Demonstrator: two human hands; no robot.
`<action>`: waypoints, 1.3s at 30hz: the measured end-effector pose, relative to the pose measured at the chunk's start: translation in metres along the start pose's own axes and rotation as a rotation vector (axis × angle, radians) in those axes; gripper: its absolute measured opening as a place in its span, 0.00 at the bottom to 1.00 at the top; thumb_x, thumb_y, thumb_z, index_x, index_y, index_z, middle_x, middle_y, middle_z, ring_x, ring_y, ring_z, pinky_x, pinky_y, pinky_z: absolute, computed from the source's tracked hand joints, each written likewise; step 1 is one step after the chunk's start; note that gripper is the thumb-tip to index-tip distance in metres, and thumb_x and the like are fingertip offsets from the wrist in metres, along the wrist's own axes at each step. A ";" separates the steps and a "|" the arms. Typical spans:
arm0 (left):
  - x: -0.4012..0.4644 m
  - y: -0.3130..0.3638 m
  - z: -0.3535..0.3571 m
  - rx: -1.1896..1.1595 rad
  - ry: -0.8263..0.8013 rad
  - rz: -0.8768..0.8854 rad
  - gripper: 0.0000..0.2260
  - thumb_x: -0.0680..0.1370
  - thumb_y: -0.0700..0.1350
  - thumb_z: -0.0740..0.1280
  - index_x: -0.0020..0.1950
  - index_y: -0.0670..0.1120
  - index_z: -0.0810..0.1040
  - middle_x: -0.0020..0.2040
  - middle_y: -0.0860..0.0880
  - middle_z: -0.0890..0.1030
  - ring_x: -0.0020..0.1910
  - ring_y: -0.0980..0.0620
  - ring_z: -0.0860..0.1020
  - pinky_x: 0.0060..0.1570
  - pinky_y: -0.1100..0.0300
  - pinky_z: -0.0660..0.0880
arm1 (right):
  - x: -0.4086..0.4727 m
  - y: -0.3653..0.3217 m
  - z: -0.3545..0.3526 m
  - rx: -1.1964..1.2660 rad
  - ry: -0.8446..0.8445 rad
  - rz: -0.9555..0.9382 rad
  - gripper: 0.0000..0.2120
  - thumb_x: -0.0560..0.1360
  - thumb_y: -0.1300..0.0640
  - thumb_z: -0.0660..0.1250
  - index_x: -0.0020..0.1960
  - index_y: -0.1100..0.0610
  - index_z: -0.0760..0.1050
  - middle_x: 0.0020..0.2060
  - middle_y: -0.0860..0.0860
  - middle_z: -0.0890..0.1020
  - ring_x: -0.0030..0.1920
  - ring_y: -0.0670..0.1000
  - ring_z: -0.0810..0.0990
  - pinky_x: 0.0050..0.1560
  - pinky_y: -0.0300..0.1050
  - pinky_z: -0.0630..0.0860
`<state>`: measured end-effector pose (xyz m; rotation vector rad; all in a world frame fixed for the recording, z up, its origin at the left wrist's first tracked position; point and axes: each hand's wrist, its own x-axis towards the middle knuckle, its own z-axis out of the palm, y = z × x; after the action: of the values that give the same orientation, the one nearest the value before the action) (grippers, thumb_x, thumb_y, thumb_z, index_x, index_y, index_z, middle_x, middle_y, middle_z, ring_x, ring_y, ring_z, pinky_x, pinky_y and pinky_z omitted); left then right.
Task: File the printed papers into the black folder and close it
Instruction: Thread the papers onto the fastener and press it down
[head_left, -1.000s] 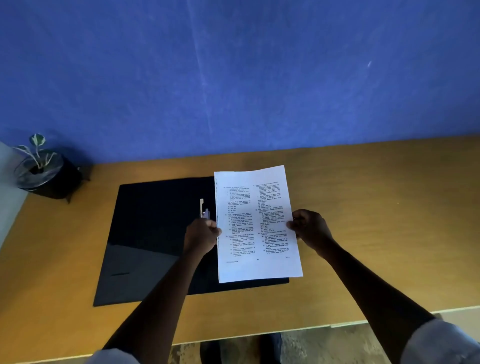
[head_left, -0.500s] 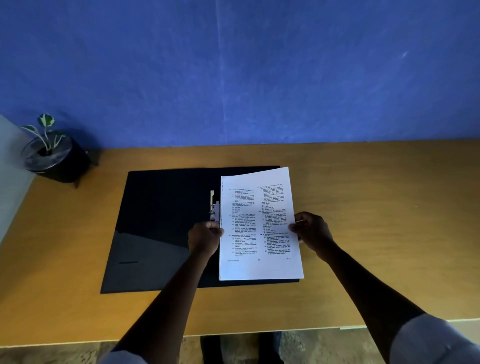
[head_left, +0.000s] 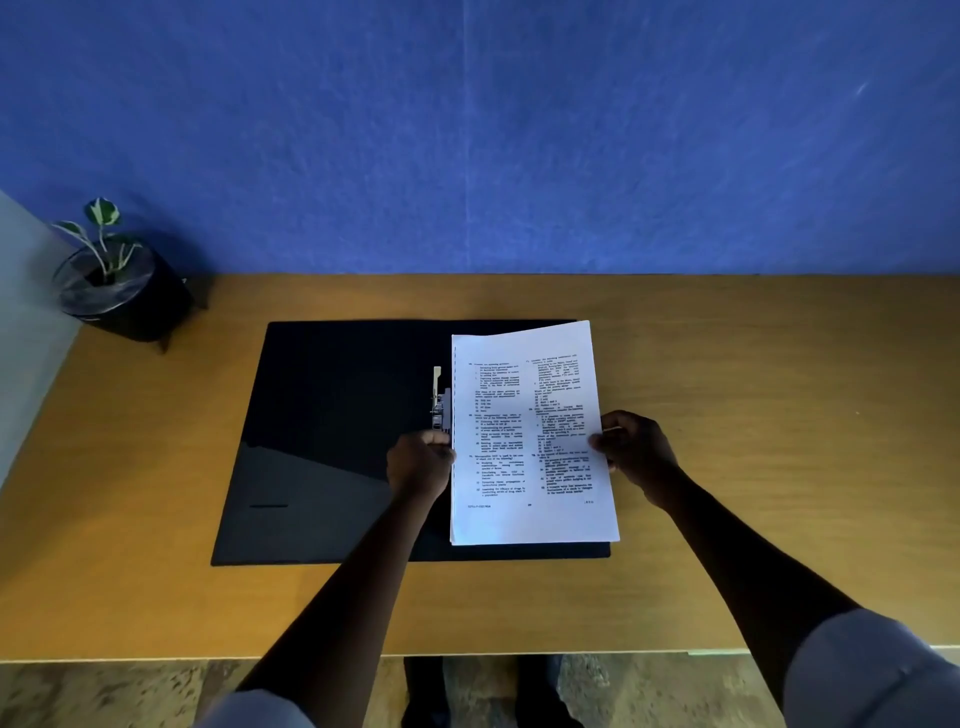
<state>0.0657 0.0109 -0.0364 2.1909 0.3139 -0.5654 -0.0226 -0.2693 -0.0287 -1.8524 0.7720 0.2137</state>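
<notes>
The black folder (head_left: 332, 426) lies open and flat on the wooden desk. A metal clip mechanism (head_left: 440, 400) stands at its spine. A stack of printed papers (head_left: 530, 436) rests over the folder's right half, its punched left edge beside the clip. My left hand (head_left: 418, 462) grips the stack's left edge just below the clip. My right hand (head_left: 636, 449) pinches the right edge, thumb on top of the page.
A small potted plant in a black pot (head_left: 122, 291) sits at the desk's far left corner. A blue wall backs the wooden desk (head_left: 753, 415). The desk's near edge runs across the bottom, with floor and shoes below.
The papers have settled lower and squarer over the folder's right half, left edge closer to the clip. Both hands keep their grip. The camera view has shifted.
</notes>
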 end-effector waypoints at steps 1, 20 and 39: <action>0.000 0.001 0.000 -0.001 0.006 -0.007 0.10 0.75 0.40 0.71 0.55 0.46 0.85 0.49 0.44 0.87 0.49 0.44 0.84 0.53 0.48 0.81 | 0.001 0.001 0.000 -0.003 -0.003 -0.002 0.04 0.76 0.59 0.72 0.50 0.54 0.80 0.42 0.48 0.87 0.39 0.48 0.86 0.33 0.41 0.79; -0.011 0.011 -0.001 0.119 0.118 -0.025 0.07 0.72 0.42 0.69 0.46 0.50 0.85 0.47 0.51 0.87 0.49 0.48 0.83 0.44 0.63 0.70 | 0.007 0.000 0.004 0.074 -0.023 0.010 0.04 0.76 0.60 0.73 0.49 0.53 0.80 0.42 0.47 0.87 0.39 0.48 0.86 0.33 0.39 0.79; -0.015 0.001 -0.015 0.200 0.126 0.018 0.03 0.74 0.46 0.70 0.46 0.51 0.84 0.46 0.52 0.86 0.48 0.48 0.83 0.43 0.62 0.71 | 0.016 -0.008 0.020 0.025 -0.031 0.024 0.04 0.76 0.60 0.71 0.50 0.53 0.79 0.47 0.52 0.85 0.45 0.54 0.86 0.41 0.49 0.83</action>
<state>0.0577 0.0211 -0.0201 2.4258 0.3148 -0.4664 -0.0015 -0.2560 -0.0383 -1.8132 0.7720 0.2467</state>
